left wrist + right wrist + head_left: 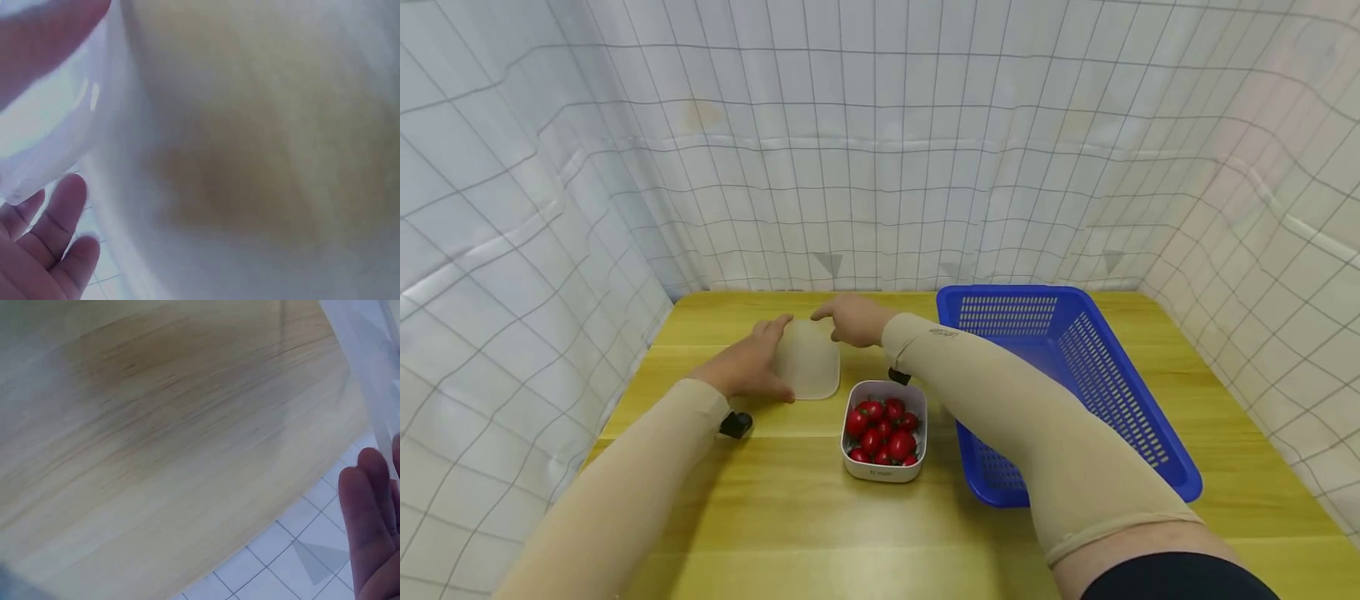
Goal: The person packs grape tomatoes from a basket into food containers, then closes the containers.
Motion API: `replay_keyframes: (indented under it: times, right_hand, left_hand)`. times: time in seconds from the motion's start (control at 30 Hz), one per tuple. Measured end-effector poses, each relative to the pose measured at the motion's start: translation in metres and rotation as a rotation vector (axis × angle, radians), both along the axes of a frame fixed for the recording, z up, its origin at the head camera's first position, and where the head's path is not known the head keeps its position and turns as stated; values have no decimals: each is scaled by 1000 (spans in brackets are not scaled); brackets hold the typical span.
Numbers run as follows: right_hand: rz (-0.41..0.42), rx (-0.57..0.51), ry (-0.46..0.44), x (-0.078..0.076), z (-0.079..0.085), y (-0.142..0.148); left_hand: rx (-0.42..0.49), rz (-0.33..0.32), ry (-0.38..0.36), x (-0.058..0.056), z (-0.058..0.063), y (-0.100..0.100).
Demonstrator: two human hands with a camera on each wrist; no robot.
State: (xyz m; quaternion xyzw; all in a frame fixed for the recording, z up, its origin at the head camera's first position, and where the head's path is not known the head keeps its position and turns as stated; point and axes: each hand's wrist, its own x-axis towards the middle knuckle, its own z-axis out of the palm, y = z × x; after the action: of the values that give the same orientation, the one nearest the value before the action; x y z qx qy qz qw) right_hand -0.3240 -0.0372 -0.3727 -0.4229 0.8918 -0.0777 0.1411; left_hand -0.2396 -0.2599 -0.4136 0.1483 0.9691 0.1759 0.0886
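Note:
A translucent white square lid (808, 362) is on the wooden table, left of centre. My left hand (756, 358) spans its left side, thumb by the near corner and fingers by the far one. In the left wrist view, the thumb (44, 44) crosses in front of the lid, and several fingers are loosely spread below it. My right hand (857, 321) is at the lid's far right corner, index finger extended along the far edge. The right wrist view has its fingers (365, 512) beside the clear rim. A white square container (883, 473) of small red tomatoes (883, 433) stands nearer, below the right forearm.
A blue plastic basket (1120, 392) with slotted walls stands on the right, partly behind my right forearm. The wooden table (797, 517) is enclosed at the back and sides by a white gridded curtain (887, 167).

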Motion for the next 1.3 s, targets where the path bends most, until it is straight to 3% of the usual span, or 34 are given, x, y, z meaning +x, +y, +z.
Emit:
replay_keyframes:
  times: [0.13,0.3,0.5,0.67,0.8,1.07,1.3]
  right_hand:
    - [-26,-73,11,0,2,7]
    - [-57,-140,41,4,17,19]
    - [-91,-202,76,9,40,35]
    - [-117,-261,43,19,59,54]
    - [-117,-291,67,29,68,70]
    - [-145,-312,83,51,82,94]
    - [-148,-353,81,68,89,111]
  left_hand:
    - [-2,22,3,-2,8,4]
    - [12,38,34,-3,24,7]
    - [92,17,102,-4,44,9]
    - [186,13,88,-1,64,14]
    - [229,-11,97,2,76,22]
    - [302,-32,103,9,90,38]
    - [387,-19,120,18,95,53]
